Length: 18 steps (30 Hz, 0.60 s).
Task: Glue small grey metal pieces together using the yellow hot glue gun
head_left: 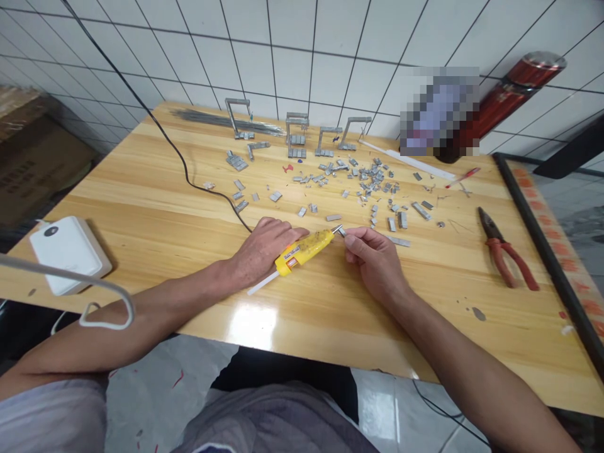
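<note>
My left hand is wrapped round a yellow hot glue gun, with a white glue stick poking out of its back end. The gun's metal nozzle points right and meets, or nearly meets, a small grey metal-looking piece. That piece is pinched between thumb and forefinger of my right hand. Just beyond the hands, several loose grey pieces lie on the wooden table. A flat grey strip rests right of my right fingertips.
Small grey frames stand at the back beside thin rods. Scattered bits cover the middle. Red-handled pliers, a red flask and a black-edged frame are right; a white power bank and black cord are left.
</note>
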Each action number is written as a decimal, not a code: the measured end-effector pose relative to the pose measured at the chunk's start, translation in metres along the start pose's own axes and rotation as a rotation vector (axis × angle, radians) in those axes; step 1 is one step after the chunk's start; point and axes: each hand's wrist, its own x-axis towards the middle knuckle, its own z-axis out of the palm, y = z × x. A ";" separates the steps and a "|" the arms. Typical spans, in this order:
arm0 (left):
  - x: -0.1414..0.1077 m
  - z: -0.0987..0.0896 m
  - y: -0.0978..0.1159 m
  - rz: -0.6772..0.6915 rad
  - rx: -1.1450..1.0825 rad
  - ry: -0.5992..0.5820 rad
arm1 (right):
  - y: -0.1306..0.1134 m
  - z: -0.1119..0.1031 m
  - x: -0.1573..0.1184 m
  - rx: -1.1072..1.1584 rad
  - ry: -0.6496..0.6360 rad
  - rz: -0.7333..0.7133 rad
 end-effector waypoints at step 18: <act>-0.001 0.000 -0.002 -0.015 -0.006 -0.005 | 0.000 -0.001 0.000 -0.005 0.006 0.017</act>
